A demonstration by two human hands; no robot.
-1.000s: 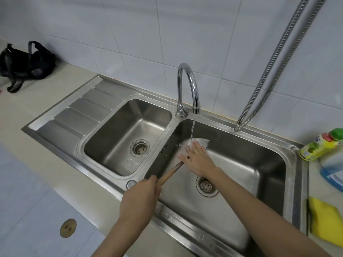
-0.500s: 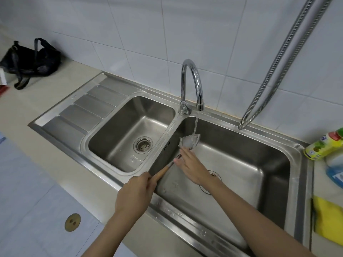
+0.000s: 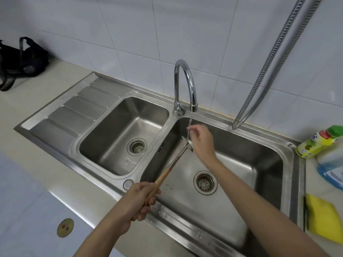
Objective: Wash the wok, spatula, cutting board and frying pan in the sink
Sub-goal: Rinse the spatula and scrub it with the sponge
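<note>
Black bag (image 3: 22,62) far left on the pale counter (image 3: 27,108). Steel double sink (image 3: 61,115): ribbed drainboard, then the small left basin (image 3: 115,145), holding nothing but its drain strainer. Left hand (image 3: 137,203), fingers clenched round the wooden handle of the spatula (image 3: 172,164). Long axis runs diagonally from the near rim up and right, metal blade end pointing toward the curved chrome tap (image 3: 185,84), over the large right basin (image 3: 241,164), under a thin water stream. Right hand (image 3: 202,141) at the blade, fingers loosely curled; can't tell if gripping. Right edge: corrugated metal hose (image 3: 269,62), yellow-green bottle (image 3: 319,141), blue-and-white bottle (image 3: 332,166), yellow sponge (image 3: 323,217).
</note>
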